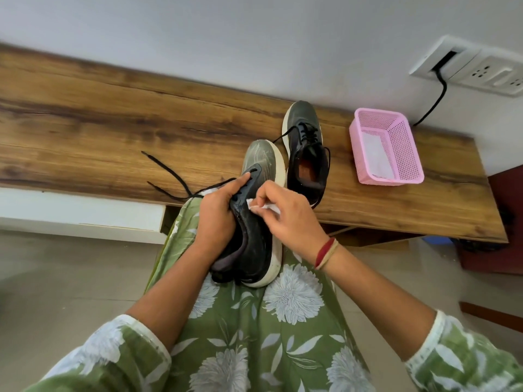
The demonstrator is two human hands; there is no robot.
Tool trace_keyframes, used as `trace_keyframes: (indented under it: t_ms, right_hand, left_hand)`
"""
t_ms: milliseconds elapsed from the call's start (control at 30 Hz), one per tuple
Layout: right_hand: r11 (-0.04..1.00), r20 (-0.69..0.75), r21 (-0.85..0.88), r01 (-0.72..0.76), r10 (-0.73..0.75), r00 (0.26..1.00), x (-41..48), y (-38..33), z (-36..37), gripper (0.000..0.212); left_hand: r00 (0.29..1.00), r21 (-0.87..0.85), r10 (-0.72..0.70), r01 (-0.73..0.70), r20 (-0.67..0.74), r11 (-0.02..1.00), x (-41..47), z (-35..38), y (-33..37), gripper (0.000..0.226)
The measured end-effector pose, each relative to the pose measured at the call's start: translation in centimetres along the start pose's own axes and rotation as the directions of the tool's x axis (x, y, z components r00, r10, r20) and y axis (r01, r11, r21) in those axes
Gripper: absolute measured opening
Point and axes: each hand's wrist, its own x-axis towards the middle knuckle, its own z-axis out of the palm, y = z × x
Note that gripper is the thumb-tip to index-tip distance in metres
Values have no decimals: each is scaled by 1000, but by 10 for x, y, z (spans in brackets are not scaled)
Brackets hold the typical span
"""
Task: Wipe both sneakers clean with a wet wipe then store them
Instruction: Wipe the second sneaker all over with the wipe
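Wiping is going on along the side of the sneaker (256, 250), left hand (218, 219) gripping it, right hand (291, 219) pinching the wipe (265, 207), which is probably needing to travel heelward next.

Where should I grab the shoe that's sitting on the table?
Probably by its heel collar, from the near side: the second sneaker stands on its sole on the table, heel toward you, mouth open upward, so you can hook inside.
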Motion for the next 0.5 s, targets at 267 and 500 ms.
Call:
trace_keyframes:
  t_ms: [267, 500]
  right_hand:
    - [966, -210, 37, -256, 258, 943, 41, 29, -9, 18]
    - [988, -129, -5, -155, 153, 980, 21, 9, -1, 28]
  left_hand:
    - [999, 69, 28, -29, 17, 997, -1, 3, 4, 44]
    - [999, 76, 36, -38, 30, 996, 1, 5, -1, 45]
